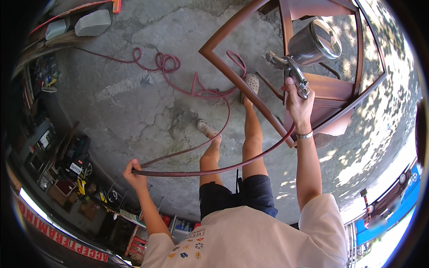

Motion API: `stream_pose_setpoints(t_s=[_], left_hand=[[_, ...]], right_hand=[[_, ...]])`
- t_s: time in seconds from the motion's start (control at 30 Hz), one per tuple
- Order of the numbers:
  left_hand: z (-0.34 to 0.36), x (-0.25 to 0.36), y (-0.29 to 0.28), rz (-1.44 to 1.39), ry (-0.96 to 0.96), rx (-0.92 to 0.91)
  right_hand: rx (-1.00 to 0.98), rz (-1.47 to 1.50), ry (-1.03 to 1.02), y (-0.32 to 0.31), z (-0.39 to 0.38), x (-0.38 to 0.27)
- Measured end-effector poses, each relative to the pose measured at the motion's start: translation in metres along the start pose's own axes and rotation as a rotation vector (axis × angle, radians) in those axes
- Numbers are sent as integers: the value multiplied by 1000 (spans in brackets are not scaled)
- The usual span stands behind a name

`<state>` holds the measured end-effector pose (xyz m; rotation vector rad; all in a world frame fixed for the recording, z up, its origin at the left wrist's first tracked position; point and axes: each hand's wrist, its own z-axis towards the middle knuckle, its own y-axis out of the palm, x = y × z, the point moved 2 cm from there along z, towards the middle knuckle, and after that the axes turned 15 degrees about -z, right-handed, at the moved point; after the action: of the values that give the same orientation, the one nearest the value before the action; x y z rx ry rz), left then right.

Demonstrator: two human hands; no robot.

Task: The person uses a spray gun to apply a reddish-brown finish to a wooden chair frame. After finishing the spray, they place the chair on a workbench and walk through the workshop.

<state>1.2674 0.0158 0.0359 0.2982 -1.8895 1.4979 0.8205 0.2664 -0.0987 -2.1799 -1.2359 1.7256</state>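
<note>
My right hand (298, 100) grips a metal spray gun (292, 71) with a silver cup (313, 40) on top. Around and behind the gun is a brown furniture frame (221, 62) with brown panels. My left hand (135, 174), at the lower left, has its fingers closed on a dark red hose (201, 172). The hose curves across in front of my legs toward the gun and also runs back into loose coils (165, 62) on the cracked concrete floor (111, 111).
My feet in clogs (206, 128) stand near the hose and frame. Upper left are a grey block (92, 23) and brooms (58, 40). A cluttered shop with a motorbike (80, 158) lines the left. A vehicle (393, 190) stands at the far right beside sun-dappled ground.
</note>
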Motion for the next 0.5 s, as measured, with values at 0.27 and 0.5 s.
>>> stream_pose_setpoints(t_s=[0.27,0.5], left_hand=[[38,13,-2,55,71,-107],[56,25,4,57,112,-139]], right_hand=[[-149,-37,-63,26,-43,-2],[-248,-33,85,8,-12,-20]])
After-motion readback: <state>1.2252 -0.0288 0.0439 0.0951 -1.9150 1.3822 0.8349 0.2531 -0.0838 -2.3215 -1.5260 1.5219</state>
